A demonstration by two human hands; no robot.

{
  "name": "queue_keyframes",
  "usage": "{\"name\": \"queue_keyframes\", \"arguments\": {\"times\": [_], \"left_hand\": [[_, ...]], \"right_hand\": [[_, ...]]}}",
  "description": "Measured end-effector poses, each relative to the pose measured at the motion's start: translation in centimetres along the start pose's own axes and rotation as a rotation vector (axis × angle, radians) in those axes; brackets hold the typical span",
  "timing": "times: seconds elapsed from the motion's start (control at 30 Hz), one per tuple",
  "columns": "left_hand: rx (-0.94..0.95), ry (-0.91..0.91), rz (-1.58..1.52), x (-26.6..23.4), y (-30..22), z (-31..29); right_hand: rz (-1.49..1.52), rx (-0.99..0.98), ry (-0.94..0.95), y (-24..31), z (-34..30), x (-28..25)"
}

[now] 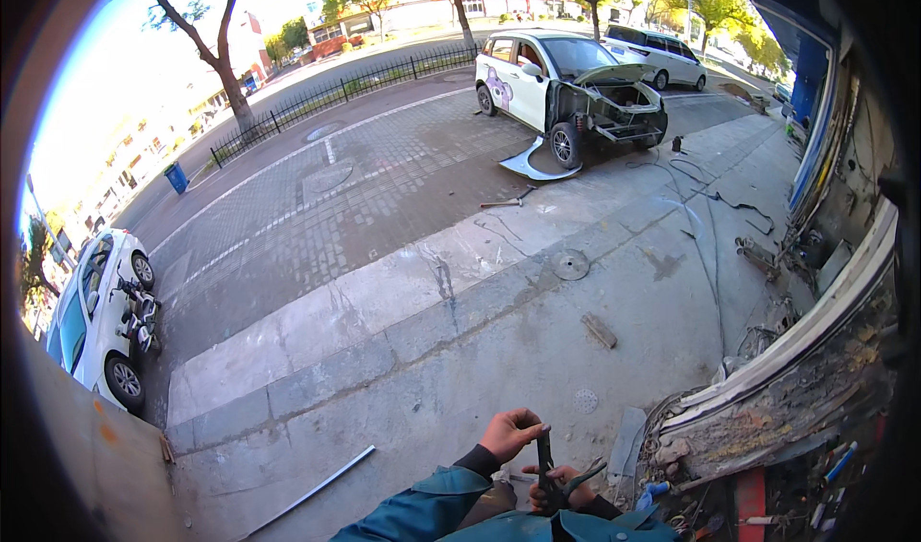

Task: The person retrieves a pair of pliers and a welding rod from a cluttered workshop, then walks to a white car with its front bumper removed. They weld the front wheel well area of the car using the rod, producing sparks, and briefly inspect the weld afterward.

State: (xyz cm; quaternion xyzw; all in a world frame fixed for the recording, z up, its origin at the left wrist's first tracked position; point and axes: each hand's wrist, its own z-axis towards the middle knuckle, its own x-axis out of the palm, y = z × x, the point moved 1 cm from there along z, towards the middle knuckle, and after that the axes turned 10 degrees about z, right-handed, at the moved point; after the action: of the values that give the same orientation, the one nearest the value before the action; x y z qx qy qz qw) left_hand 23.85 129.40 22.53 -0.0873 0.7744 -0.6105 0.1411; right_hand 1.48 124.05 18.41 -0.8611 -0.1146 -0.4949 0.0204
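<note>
My left hand (511, 435) is closed, its fingertips pinching the upper end of a dark, narrow upright piece (545, 454). Just below and to the right, my right hand (578, 490) is wrapped round a dark two-pronged hand tool (556, 496). One prong points up and to the right; the tool's exact kind is too small and dark to tell. Where the upright piece meets the tool, I cannot make out whether they are one thing. Both hands are close to my body, in front of the teal jacket (422, 504).
A partly dismantled white car (537, 82) stands ahead, a loose fender (537, 163) beside its wheel. A hammer-like tool (508, 200), a brick-like block (600, 331) and a metal strip (317, 489) lie on the ground. Cables (715, 283) trail at right beside a cluttered workbench (767, 446).
</note>
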Motion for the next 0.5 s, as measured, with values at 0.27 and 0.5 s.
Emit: {"name": "queue_keyframes", "arguments": {"times": [0.27, 0.5], "left_hand": [[0.043, 0.117, 0.016, -9.3, -4.6, 14.9], [-0.062, 0.044, 0.099, -14.1, -5.3, 28.4]], "right_hand": [[-0.017, -0.006, 0.033, 14.0, 8.6, 4.4], [0.019, 0.039, 0.084, 26.5, 16.5, 4.5]]}}
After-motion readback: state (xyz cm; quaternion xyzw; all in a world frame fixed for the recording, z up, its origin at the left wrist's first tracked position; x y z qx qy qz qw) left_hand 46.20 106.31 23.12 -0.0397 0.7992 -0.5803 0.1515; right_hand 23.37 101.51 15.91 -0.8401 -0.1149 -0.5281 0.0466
